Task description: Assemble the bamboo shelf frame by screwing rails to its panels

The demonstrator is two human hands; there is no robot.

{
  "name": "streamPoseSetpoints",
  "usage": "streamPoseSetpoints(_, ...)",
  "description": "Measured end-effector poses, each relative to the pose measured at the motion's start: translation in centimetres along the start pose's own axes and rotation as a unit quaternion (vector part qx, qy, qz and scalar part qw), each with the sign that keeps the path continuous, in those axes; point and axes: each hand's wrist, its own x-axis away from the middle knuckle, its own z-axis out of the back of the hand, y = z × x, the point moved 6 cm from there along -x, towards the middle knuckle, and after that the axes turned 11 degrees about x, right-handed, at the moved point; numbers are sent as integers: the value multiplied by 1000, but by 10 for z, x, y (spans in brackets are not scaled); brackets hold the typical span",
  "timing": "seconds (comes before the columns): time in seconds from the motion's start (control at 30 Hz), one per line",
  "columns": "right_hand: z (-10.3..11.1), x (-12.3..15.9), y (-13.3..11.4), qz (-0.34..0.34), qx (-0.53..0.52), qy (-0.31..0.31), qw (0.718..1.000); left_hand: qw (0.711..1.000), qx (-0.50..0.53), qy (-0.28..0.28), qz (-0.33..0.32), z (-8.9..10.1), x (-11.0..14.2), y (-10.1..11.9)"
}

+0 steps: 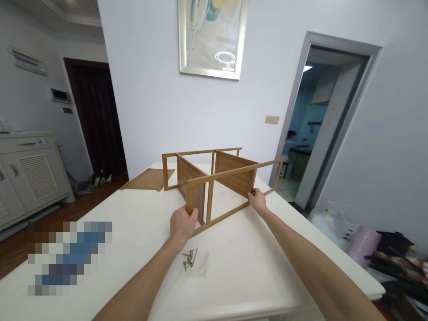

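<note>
A wooden shelf frame (209, 200) lies on its side on the white table (133, 249), with two shelf boards standing upright between its rails. My left hand (183, 223) is closed around the end post at the near left of the frame. At the lower near corner of the right shelf board (234, 174), my right hand (257, 201) grips with thumb and fingers, beside the bottom rail. Screws and a hex key (189, 259) lie on a small clear plastic bag (202, 265) in front of the frame.
A loose wooden panel (145, 179) lies flat at the table's far left. A pixelated blue area covers part of the left side. Beyond the right table edge are a pink roll (363, 245) and dark bags. In the doorway, a person (290, 141) is partly visible.
</note>
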Motion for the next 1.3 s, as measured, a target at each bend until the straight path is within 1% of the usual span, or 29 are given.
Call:
streamPoseSetpoints(0.13, 4, 16, -5, 30, 8, 2, 1000, 997, 16, 44, 54, 14, -14, -15)
streamPoseSetpoints(0.27, 9, 41, -11, 56, 9, 17, 998, 991, 44, 82, 101, 26, -27, -32)
streamPoseSetpoints(0.37, 10, 62, -17, 72, 10, 30, 997, 983, 76, 110, 126, 33, -36, -47)
streamPoseSetpoints(0.5, 8, 86, -28, 92, 15, 27, 995, 966, 124, 157, 161, 45, -47, -68)
streamPoseSetpoints(0.63, 12, 109, -43, 133, 20, 18, 991, 954, 114, 228, 157, 61, -55, -80)
streamPoseSetpoints(0.73, 15, 126, -52, 160, 7, 4, 987, 943, 109, 271, 158, 71, -58, -87)
streamPoseSetpoints(0.83, 17, 143, -58, 174, -16, -6, 985, 933, 106, 302, 166, 80, -59, -93)
streamPoseSetpoints(0.97, 21, 162, -64, 193, -26, -19, 981, 922, 105, 327, 180, 90, -58, -96)
streamPoseSetpoints(1.03, 27, 166, -68, 213, -19, -13, 977, 917, 106, 337, 186, 93, -57, -97)
streamPoseSetpoints(1.1, 38, 165, -69, 222, -15, 18, 975, 913, 113, 346, 184, 94, -56, -96)
streamPoseSetpoints(1.17, 50, 158, -66, 204, -26, 68, 976, 911, 125, 352, 178, 95, -55, -95)
streamPoseSetpoints(1.23, 57, 149, -57, 167, -43, 102, 980, 910, 134, 354, 171, 95, -54, -94)
streamPoseSetpoints(1.3, 56, 139, -48, 142, -56, 93, 984, 910, 138, 354, 164, 94, -54, -92)
